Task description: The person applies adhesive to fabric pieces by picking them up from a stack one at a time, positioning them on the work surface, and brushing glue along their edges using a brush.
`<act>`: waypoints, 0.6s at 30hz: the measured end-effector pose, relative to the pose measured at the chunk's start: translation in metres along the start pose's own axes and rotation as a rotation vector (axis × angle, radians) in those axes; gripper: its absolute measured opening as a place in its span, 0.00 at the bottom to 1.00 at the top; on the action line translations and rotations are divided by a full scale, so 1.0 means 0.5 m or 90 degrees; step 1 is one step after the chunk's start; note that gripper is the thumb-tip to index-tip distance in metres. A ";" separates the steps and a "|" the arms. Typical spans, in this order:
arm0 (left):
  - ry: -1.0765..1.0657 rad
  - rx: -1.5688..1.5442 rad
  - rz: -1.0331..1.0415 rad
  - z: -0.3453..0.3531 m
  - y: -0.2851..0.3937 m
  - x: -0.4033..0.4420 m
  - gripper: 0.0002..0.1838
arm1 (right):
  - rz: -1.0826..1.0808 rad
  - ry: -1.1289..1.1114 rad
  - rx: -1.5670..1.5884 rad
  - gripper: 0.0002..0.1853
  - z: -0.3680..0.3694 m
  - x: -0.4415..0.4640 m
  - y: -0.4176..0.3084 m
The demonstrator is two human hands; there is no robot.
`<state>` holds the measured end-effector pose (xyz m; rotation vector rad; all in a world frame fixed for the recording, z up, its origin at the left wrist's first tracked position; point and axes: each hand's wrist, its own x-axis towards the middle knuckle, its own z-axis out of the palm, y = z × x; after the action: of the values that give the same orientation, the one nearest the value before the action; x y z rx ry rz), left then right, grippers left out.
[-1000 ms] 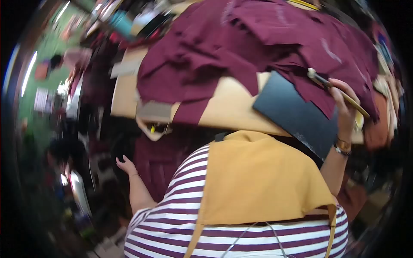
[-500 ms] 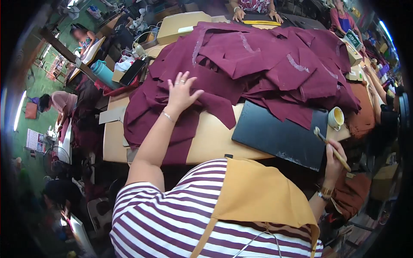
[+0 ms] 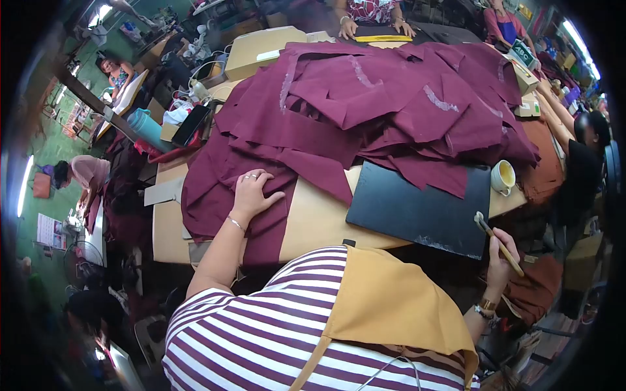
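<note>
A large heap of maroon cloth pieces (image 3: 391, 98) covers most of the table, and pale whitish streaks mark several of them. My left hand (image 3: 254, 195) lies on the cloth at the near left, thumb apart from the slightly bent fingers, gripping nothing. In my right hand (image 3: 501, 260) is a brush (image 3: 484, 227) with a wooden handle, its pale tip pointing up and left. That tip is over the right edge of a black board (image 3: 417, 212) with whitish smears along its near edge. Just beyond the brush stands a white cup (image 3: 503, 178) with yellowish inside.
Cardboard (image 3: 267, 52) lies at the back left, near a teal tumbler (image 3: 149, 128) in a red tray. A co-worker's hands (image 3: 404, 27) rest by a yellow strip across the table. Brown cloth (image 3: 540, 159) and another person's arms are at the right.
My left hand has come down and toward me onto the near cloth; its fingers were raised and spread before. The brush has shifted slightly down in view, still in my right hand.
</note>
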<state>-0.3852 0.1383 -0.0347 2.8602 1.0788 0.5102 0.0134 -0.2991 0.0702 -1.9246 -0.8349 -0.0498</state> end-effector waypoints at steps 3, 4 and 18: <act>0.080 -0.077 0.035 -0.042 0.022 0.035 0.26 | -0.027 -0.016 0.002 0.07 0.022 0.018 -0.020; 0.136 -0.148 0.056 -0.061 0.025 0.066 0.23 | -0.029 -0.022 0.005 0.07 0.026 0.022 -0.025; 0.364 -0.495 0.502 -0.725 0.314 0.124 0.19 | -0.084 -0.056 0.011 0.08 0.030 0.046 -0.020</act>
<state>-0.3574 0.0324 0.3499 2.3105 -0.3148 1.4413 0.0205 -0.2723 0.0793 -1.8648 -1.0168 -0.0375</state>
